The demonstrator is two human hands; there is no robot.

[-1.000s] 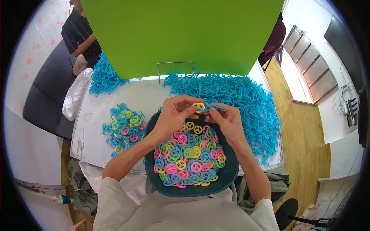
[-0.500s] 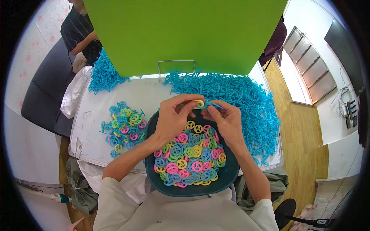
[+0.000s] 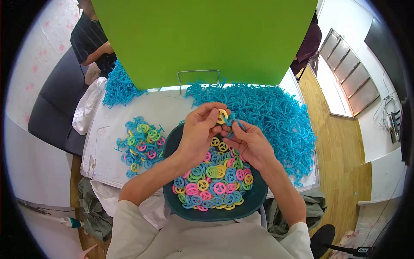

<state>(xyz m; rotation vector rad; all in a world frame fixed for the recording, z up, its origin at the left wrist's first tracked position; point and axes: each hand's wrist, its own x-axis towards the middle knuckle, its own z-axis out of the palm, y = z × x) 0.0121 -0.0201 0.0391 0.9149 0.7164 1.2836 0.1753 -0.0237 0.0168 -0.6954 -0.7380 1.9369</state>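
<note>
Over a dark green basin (image 3: 258,196), my left hand (image 3: 196,131) pinches a small yellow plastic spoked wheel (image 3: 222,115) between thumb and fingers. My right hand (image 3: 254,146) is closed on a blue plastic stick piece (image 3: 230,122) that meets the yellow wheel; whether the two are joined is hard to make out. Loose wheels (image 3: 212,172) in pink, yellow, green and blue fill much of the basin below. Just beyond my right hand spreads a large heap of blue stick pieces (image 3: 280,121).
Left of the basin lies a small pile of wheels with blue sticks (image 3: 144,144) on the white table (image 3: 103,151). A green panel (image 3: 207,39) with a wire handle (image 3: 198,71) stands behind. Another blue heap (image 3: 120,88) sits at the far left, near a seated person (image 3: 90,43).
The yellow wheel has turned to face me more. My right hand has shifted slightly down, and its fingers have moved around the blue piece. The whole view has shifted a little.
</note>
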